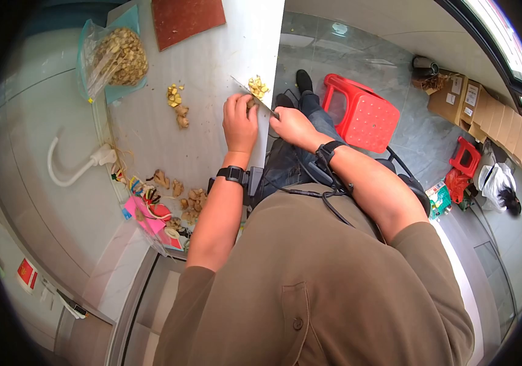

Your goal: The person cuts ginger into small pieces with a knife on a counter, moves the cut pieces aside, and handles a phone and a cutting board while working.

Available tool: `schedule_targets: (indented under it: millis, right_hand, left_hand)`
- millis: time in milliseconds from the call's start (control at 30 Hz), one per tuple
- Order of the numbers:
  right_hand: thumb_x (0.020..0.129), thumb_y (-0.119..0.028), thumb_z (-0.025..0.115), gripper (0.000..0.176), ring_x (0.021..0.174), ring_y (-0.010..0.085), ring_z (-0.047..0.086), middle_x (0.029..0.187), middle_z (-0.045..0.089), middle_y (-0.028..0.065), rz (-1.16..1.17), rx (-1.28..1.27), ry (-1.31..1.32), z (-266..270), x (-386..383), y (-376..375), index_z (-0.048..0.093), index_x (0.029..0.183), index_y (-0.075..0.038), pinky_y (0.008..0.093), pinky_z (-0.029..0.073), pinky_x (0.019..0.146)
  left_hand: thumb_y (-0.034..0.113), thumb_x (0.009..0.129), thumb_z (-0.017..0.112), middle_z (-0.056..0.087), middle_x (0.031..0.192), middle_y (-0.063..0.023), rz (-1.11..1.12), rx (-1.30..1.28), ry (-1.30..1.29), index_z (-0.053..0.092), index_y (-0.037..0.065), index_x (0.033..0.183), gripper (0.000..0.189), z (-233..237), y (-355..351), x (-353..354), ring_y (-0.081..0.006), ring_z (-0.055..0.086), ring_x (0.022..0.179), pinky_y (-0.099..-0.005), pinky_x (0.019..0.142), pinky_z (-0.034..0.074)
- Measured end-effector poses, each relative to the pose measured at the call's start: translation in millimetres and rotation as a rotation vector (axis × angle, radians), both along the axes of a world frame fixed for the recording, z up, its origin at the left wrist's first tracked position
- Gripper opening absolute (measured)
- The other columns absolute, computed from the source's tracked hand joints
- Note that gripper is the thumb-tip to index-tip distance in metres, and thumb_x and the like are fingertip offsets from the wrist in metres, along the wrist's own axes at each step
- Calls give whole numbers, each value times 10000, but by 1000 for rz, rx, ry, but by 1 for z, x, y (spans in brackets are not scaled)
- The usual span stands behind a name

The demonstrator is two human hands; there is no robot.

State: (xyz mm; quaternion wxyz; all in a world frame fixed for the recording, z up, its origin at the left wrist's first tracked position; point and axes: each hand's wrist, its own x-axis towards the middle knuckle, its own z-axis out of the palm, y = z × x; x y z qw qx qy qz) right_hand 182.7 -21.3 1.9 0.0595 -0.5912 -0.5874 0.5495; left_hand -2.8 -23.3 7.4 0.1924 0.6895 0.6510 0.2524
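Observation:
At the edge of the white table (209, 64), my left hand (239, 125) holds down a piece of ginger (251, 103), its fingers curled over it. My right hand (295, 127) grips a knife (266, 106) by the handle, and the blade lies against the ginger. A small heap of cut ginger slices (258, 87) sits just beyond the blade. Farther left are more cut pieces (174, 95) and a knobbly uncut ginger root (181, 116). Much of the ginger under my left hand is hidden by the fingers.
A clear bag of ginger slices (124, 58) lies at the far left near a reddish-brown board (188, 21). Unpeeled ginger (194, 202) is piled near my left forearm, beside a pink packet (145, 216). A red stool (370, 121) and cardboard boxes (471, 104) stand right.

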Motion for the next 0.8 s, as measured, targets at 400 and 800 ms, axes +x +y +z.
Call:
schedule_targets:
  millis: [400, 800]
  right_hand:
    - [1061, -351, 628, 440, 1065, 528, 726, 1094, 754, 353, -2, 48, 93, 18, 2, 17, 712, 1178, 64, 581, 564, 965]
    - [1057, -325, 646, 370, 942, 545, 704, 964, 725, 338, -153, 13, 151, 36, 2, 22, 713, 1105, 36, 566, 556, 847]
  left_hand:
    - [56, 986, 760, 668, 1261, -118, 264, -226, -264, 716, 50, 1190, 209, 9, 26, -2, -339, 723, 1037, -446, 870, 609]
    - [234, 944, 850, 610, 1468, -119, 11, 29, 128, 706, 104, 1360, 459, 11, 22, -10, -387, 540, 1384, -541, 1170, 442]
